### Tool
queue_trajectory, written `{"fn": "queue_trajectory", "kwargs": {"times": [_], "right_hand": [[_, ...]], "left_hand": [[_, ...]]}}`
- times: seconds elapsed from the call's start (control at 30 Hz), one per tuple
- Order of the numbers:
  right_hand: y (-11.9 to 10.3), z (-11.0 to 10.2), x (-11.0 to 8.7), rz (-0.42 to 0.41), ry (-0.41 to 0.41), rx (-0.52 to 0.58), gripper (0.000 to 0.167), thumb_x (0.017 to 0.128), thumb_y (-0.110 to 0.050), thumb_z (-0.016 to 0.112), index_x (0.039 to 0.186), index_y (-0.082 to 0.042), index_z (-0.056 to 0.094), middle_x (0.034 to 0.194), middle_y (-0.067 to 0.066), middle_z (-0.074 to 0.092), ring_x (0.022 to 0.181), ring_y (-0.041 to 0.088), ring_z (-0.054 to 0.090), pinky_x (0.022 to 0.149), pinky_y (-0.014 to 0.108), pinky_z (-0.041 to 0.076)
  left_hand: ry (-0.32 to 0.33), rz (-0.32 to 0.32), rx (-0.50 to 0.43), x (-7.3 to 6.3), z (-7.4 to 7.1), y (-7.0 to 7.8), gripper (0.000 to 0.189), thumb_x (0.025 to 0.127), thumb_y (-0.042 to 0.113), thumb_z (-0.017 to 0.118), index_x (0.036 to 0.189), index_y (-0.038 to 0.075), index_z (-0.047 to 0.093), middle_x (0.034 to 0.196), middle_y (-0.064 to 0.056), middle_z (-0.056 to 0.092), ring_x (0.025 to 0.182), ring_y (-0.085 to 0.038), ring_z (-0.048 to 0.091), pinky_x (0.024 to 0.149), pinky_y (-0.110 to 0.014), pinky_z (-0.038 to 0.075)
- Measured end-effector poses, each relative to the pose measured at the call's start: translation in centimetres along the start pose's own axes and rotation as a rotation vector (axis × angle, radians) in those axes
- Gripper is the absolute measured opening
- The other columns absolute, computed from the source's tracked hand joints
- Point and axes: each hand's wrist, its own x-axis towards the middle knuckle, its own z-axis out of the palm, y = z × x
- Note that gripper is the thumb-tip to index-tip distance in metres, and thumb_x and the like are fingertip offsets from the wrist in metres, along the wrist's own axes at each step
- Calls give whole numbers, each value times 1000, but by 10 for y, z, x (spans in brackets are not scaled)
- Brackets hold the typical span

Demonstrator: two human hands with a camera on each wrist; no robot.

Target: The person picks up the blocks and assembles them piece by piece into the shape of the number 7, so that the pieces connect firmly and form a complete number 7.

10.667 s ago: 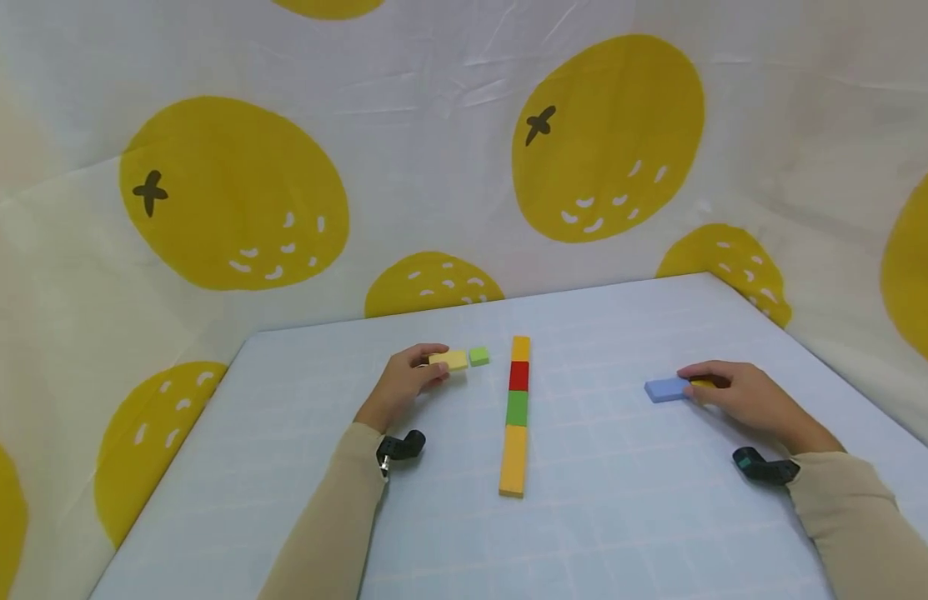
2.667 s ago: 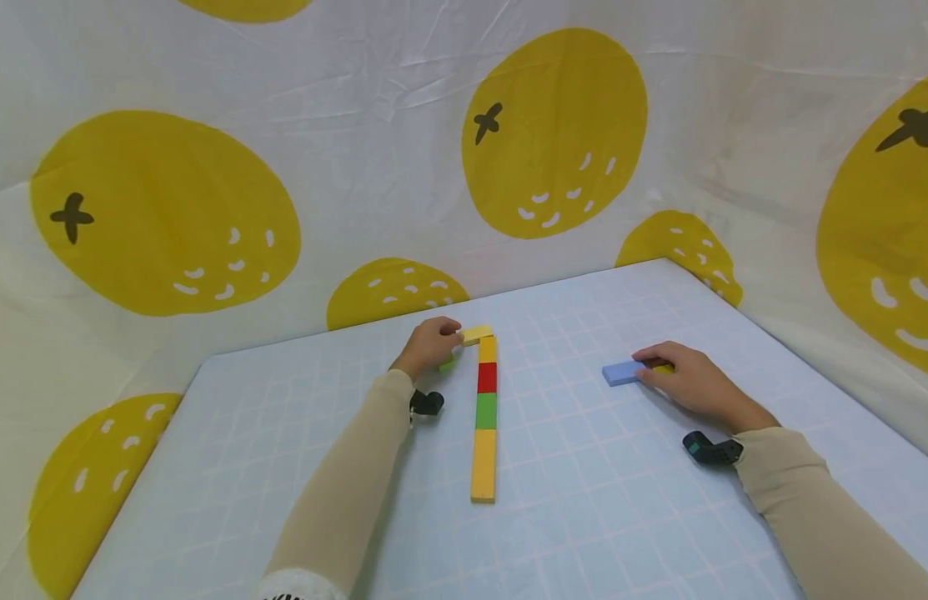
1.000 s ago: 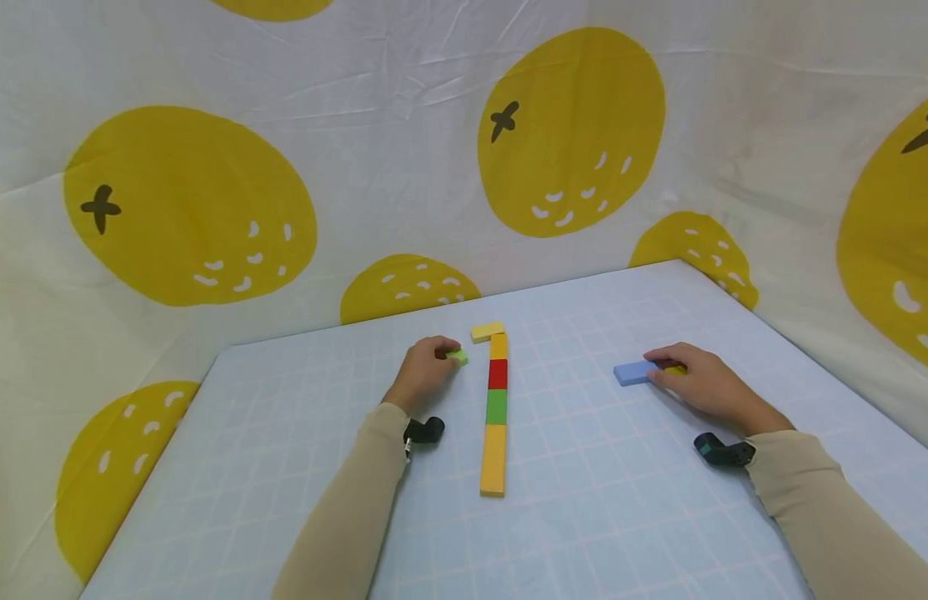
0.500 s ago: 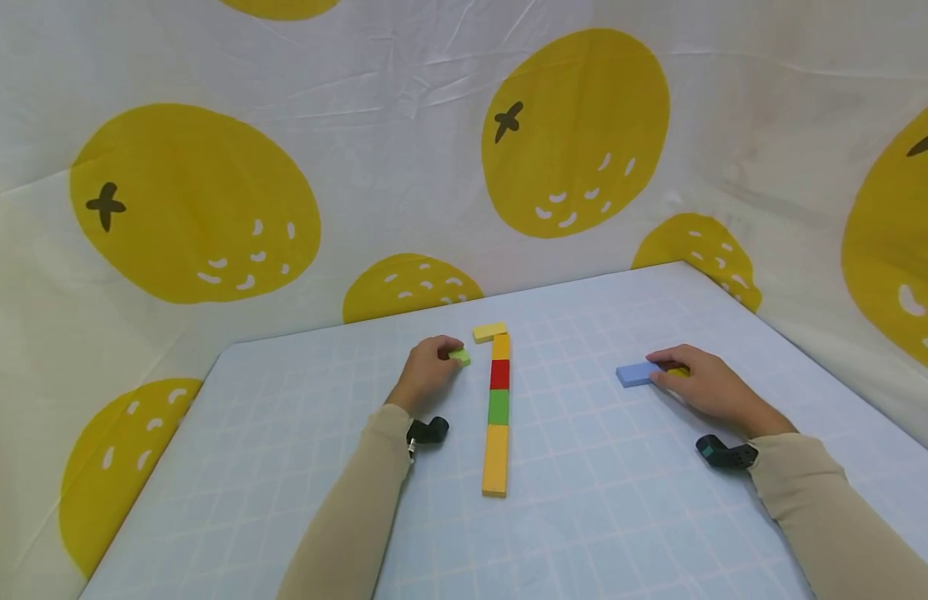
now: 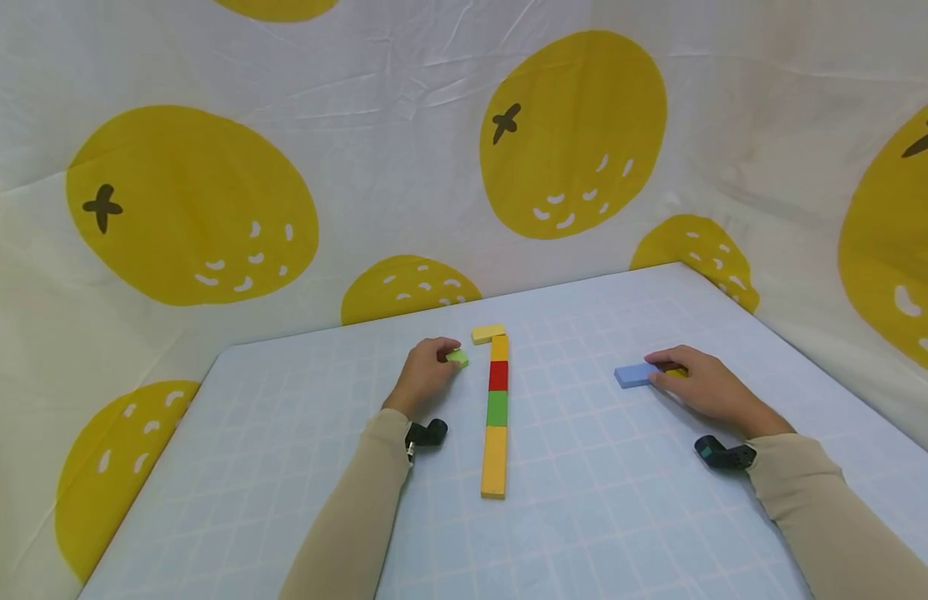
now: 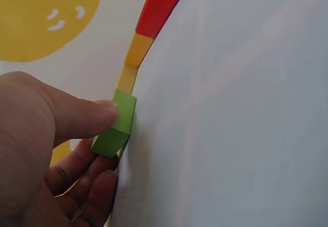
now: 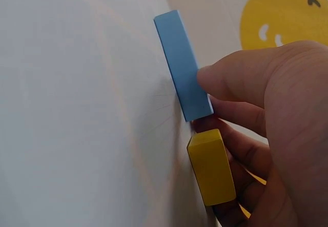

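At ten o'clock from the middle of the row of coloured blocks [image 5: 497,408] on the worktop [image 5: 576,483], the left hand [image 5: 418,377] pinched the light green block [image 6: 126,115], which looked light, stiff and smooth, best taken by opposite sides. The pale yellow block [image 5: 487,334] lay crosswise at the row's twelve o'clock end. Between two and three o'clock, the blue block [image 5: 632,375] sat with its near end gripped by the right hand [image 5: 694,382], probably sturdy and easily held there, while the yellow block [image 7: 212,171] lay against that hand's lower fingers.
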Motion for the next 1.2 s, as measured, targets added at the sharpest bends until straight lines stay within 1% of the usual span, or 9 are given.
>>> {"fn": "queue_trajectory", "kwargs": {"times": [0.17,0.3,0.53,0.67,0.8,1.0,1.2], "right_hand": [[3,2,0,-1,5,4,55,100,-42,60,139,-4,55,139,23,50,126,42,44,106,64,33],[4,2,-1,-5,8,5,54,100,-42,60,139,-4,55,139,23,51,126,42,45,106,64,34],[2,2,0,-3,7,8,55,100,-43,59,139,-4,55,139,22,50,126,42,44,106,64,34],[1,2,0,-4,7,9,54,100,-42,60,139,-4,55,139,22,51,126,41,45,106,64,34],[0,1,0,5,3,5,55,100,-43,59,139,-4,55,140,23,50,127,42,44,107,64,33],[0,0,-1,9,5,0,56,100,-44,59,140,-5,55,140,23,50,127,42,43,107,65,32],[2,1,1,7,4,1,56,100,-44,59,139,-5,55,141,22,50,128,42,43,107,65,32]], "left_hand": [[12,27,45,-2,0,1,38,92,10,69,131,8,66,112,-7,61,99,-23,54,94,-39,48],[19,53,85,-3,-1,2,39,91,10,71,130,6,66,109,-8,61,96,-23,55,91,-39,49],[16,54,137,-5,-2,6,38,90,12,72,128,7,68,109,-8,60,98,-22,53,93,-38,49],[20,54,149,-6,-2,6,36,90,14,73,126,7,69,108,-7,60,96,-22,54,92,-37,49],[22,56,130,-6,-2,5,36,90,15,73,125,7,69,107,-6,61,96,-21,54,91,-36,49],[35,58,70,-5,-2,4,35,90,18,72,124,8,70,109,-5,61,96,-21,55,89,-36,50],[50,44,4,-6,-2,1,36,91,23,73,124,10,70,112,-3,62,100,-20,58,90,-35,51]]}}
